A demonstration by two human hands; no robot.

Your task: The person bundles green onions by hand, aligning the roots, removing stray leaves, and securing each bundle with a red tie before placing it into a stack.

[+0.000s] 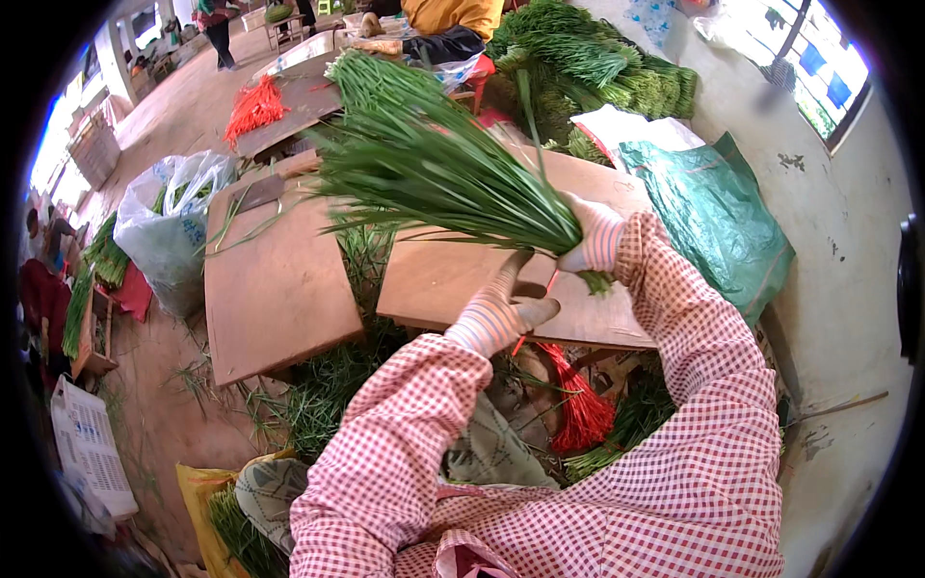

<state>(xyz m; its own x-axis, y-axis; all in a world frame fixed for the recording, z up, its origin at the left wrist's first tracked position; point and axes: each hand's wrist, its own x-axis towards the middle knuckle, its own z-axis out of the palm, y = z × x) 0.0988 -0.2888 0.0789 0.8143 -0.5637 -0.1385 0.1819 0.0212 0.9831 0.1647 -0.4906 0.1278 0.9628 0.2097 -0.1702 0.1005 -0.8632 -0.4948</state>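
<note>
My right hand (593,234), in a pale striped glove, is closed round the base of a large bunch of garlic chives (453,178). The bunch is raised over a wooden board (453,275), its long green leaves fanning away to the far left. Below the stalks, my left hand (501,306) in a matching glove has its thumb and forefinger apart. A thin red tie string (521,341) passes by the left thumb at the board's near edge; whether the fingers touch it I cannot tell. A bundle of red strings (578,405) hangs below the board.
Another wooden board (275,299) on the left bears a cleaver (256,194). Beside it stands a filled plastic bag (173,226). Heaped chives (597,63) lie at the back, near a green sack (708,212) by the wall. A person in yellow (451,14) sits across from me.
</note>
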